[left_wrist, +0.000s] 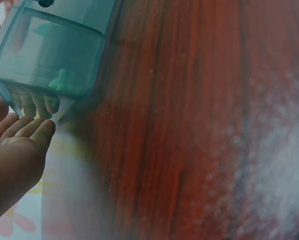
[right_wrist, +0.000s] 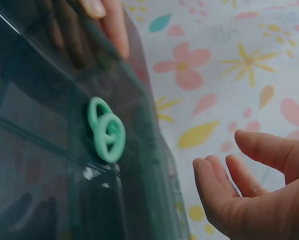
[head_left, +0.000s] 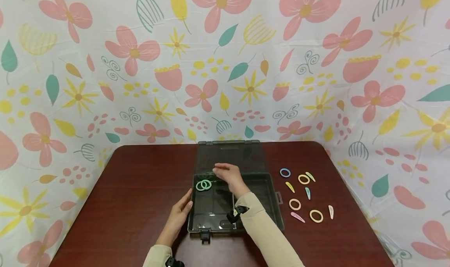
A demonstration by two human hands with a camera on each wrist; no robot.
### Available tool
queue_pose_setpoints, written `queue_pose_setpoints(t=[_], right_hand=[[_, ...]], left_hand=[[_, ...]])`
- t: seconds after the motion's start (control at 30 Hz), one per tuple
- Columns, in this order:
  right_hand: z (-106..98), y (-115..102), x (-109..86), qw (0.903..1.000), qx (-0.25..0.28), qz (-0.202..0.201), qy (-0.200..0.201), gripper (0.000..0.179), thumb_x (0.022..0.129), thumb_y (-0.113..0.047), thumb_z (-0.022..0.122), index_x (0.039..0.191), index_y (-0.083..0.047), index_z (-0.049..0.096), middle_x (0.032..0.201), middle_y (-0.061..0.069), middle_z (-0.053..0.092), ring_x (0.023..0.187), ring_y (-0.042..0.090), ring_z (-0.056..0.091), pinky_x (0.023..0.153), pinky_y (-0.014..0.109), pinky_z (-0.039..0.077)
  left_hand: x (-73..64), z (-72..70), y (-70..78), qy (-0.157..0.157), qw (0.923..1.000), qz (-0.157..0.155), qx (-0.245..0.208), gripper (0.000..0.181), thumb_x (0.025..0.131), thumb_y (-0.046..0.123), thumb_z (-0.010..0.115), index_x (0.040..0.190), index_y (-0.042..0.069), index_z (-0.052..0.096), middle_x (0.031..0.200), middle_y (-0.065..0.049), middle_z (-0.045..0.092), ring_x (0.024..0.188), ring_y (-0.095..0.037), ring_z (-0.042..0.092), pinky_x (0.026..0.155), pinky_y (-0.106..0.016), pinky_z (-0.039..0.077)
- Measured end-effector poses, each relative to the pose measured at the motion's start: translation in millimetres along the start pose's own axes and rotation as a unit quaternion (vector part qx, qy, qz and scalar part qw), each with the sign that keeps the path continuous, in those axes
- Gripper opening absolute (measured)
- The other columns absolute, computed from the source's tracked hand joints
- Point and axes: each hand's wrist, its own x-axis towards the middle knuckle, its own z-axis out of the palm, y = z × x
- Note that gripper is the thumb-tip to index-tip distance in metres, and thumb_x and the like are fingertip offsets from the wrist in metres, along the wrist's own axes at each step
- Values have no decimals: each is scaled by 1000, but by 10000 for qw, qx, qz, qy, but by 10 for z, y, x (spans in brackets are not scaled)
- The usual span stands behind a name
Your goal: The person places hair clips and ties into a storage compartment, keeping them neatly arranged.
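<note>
A dark see-through plastic box lies with its lid folded back. Two overlapping green hair ties lie in its far left part; the right wrist view also shows these green hair ties. My left hand rests against the box's left side with fingers extended, and in the left wrist view its fingertips touch the box wall. Above the box is my right hand, its fingers loosely bent. Nothing is held in the right hand in the right wrist view.
Right of the box, a blue hair tie, a pink hair tie and yellowish ones lie scattered. Among them are several snap clips, including a yellow clip and a pink clip. A flowered cloth hangs behind the table.
</note>
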Motion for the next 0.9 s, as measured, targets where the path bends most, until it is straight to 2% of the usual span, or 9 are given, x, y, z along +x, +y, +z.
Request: queue_pose_setpoints(t=[0.17,0.37,0.47,0.63,0.73,0.9], right_hand=[[-204,-99,11,9995,115,-264,149,36,91,-5,66,125,5,59,114,21,64,113,37,59,92,35,51],[-508,-160,19,9984,100,-450,329,38,91,-7,67,127,2,59,117,19,63,116,36,57,93,34,51],[-678,-185,9,9978,68,-503,434,40,91,-8,67,128,3,58,117,17,63,114,32,59,90,30,52],[-994,-227,-21,9967,39,-532,604,42,92,-9,66,131,2,55,120,16,62,102,16,65,90,29,52],[-1194,-254,-49,9961,103,-528,700,44,93,-9,65,134,2,52,119,13,63,103,14,64,93,30,50],[-1534,-288,-120,9938,420,-567,862,46,94,-7,63,136,3,48,107,1,67,102,11,65,95,29,49]], left_hand=[[3,-2,-7,15,10000,-2,-55,51,101,5,48,150,9,36,153,-14,30,140,-37,26,110,-53,27],[4,2,-6,5,9999,48,-110,50,100,5,49,149,8,36,153,-15,31,141,-35,24,111,-52,26],[5,-1,-18,8,9999,27,-112,50,100,5,49,149,8,37,153,-15,31,141,-34,24,111,-51,26],[9,-2,-18,13,9999,-18,-135,50,101,6,49,149,9,37,153,-14,31,141,-34,23,111,-52,26],[10,-3,-14,0,9999,-30,-161,50,101,6,49,149,10,37,153,-13,30,141,-34,23,111,-52,26],[14,-5,-22,9,9999,47,-123,50,100,5,49,149,7,37,152,-15,32,140,-35,24,110,-52,27]])
